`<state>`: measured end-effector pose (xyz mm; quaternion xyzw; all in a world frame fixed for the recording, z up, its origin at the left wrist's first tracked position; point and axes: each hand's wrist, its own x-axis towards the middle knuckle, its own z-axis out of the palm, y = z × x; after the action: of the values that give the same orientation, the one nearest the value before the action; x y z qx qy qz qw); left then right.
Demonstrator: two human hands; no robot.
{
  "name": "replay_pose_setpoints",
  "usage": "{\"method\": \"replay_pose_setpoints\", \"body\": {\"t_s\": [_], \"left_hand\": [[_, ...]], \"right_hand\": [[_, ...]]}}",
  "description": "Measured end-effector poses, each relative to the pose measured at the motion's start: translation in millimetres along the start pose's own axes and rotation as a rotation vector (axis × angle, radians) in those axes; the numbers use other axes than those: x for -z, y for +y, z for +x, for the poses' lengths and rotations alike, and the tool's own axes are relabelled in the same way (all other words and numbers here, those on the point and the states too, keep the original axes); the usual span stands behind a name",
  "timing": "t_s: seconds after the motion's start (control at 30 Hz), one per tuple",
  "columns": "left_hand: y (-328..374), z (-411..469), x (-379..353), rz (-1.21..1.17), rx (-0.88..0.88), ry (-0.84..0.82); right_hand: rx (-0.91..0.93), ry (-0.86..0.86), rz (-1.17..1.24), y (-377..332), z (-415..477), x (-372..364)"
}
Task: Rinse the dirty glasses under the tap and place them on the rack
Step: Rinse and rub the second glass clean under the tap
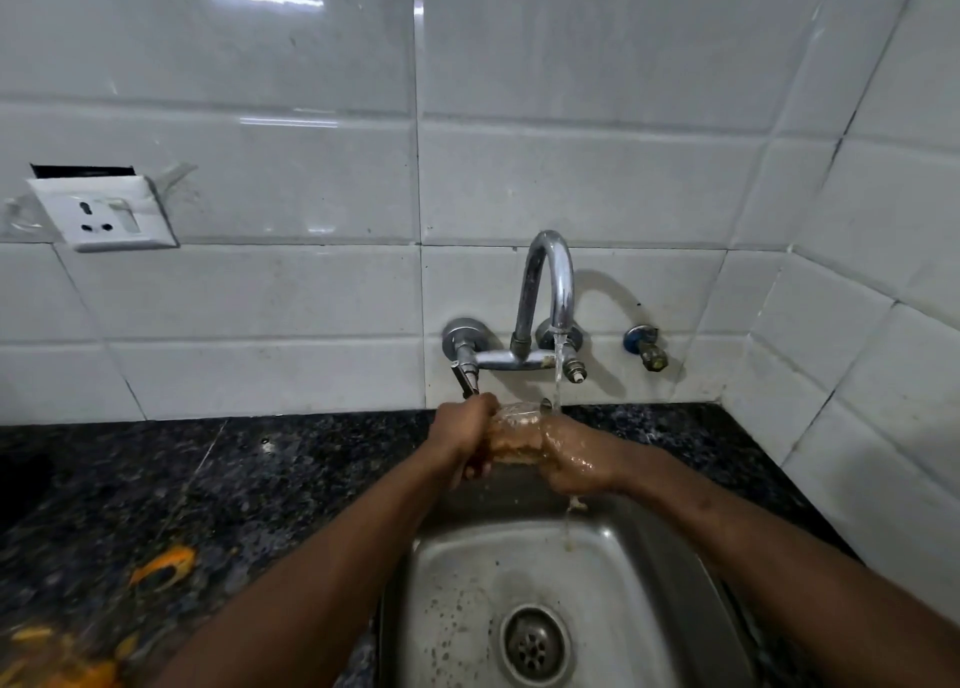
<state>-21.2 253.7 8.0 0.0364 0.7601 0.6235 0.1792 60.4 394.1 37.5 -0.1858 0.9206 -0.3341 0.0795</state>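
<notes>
Both forearms are reaching forward from the bottom corners and meeting over the back edge of the sink [467, 557]. The left hand [464, 435] is curling its fingers round one end of the glass [519, 430], knuckles up. The right hand [579, 461] is gripping the other end, wet and shining, though whether its fingers are reaching inside cannot be told. The glass is lying on its side between the two hands, held in the air just below the spout, with brownish liquid showing through its wall.

The water [557, 375] is running from the curved chrome tap [549, 282] in a thin stream and landing where the right hand meets the glass. From there it is dripping off the heel of that hand into the steel basin, whose floor is speckled with dark spots around the drain [534, 645].

The sink is sitting in a dark speckled stone worktop [260, 479], and orange scraps [163, 568] (too blurred to name) are lying on it to the left. White glossy tiles [571, 167] are covering the wall behind and turning a corner on the right. A white socket [106, 214] is hanging crooked on the left, and a small valve [647, 349] is sticking out beside the tap.
</notes>
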Motion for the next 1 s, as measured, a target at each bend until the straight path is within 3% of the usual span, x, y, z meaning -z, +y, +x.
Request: {"method": "replay_pose_setpoints", "body": {"t_s": [0.03, 0.1, 0.2, 0.3, 0.4, 0.5, 0.63, 0.7, 0.8, 0.87, 0.9, 1.0], "left_hand": [[0.5, -4.2, 0.3, -0.006, 0.125, -0.051], [0.4, -5.9, -0.3, -0.048, 0.145, -0.115], [-7.1, -1.4, -3.2, -0.23, -0.1, -0.072], [-6.5, 1.6, -0.2, -0.152, -0.31, 0.024], [-1.6, 3.3, 0.7, 0.047, -0.183, 0.058], [3.4, -0.1, 1.0, 0.045, -0.046, 0.014], [-1.4, -4.4, -3.0, -0.123, -0.296, 0.039], [1.3, -2.9, -1.0, -0.014, -0.346, 0.085], [7.5, 5.5, 0.7, 0.173, -0.149, 0.158], [8.6, 4.7, 1.6, 0.164, -0.037, 0.151], [7.0, 1.8, 0.9, 0.133, -0.081, 0.137], [1.0, -7.9, 1.4, 0.119, -0.445, 0.152]], "right_hand": [[0.003, 0.012, -0.042, -3.3, -1.4, 1.0], [-0.004, 0.042, 0.068, -12.3, -4.0, 0.9], [-0.061, 0.13, 0.282, -12.4, -0.4, 0.2], [-0.179, 0.095, 0.344, 3.0, 6.9, -5.5], [-0.213, 0.196, 0.39, 10.5, 9.5, -9.4], [-0.192, 0.287, 0.444, 4.7, 10.8, -9.7], [-0.213, 0.274, 0.636, 9.4, 12.0, -9.5], [-0.231, 0.225, 0.673, 10.6, 11.5, -10.1], [-0.23, 0.271, 0.676, 6.6, 11.8, -16.6], [-0.233, 0.308, 0.698, 7.1, 12.5, -21.3], [-0.237, 0.31, 0.737, 7.8, 12.5, -20.7], [-0.256, 0.228, 0.911, 6.6, 12.3, -12.2]]}}
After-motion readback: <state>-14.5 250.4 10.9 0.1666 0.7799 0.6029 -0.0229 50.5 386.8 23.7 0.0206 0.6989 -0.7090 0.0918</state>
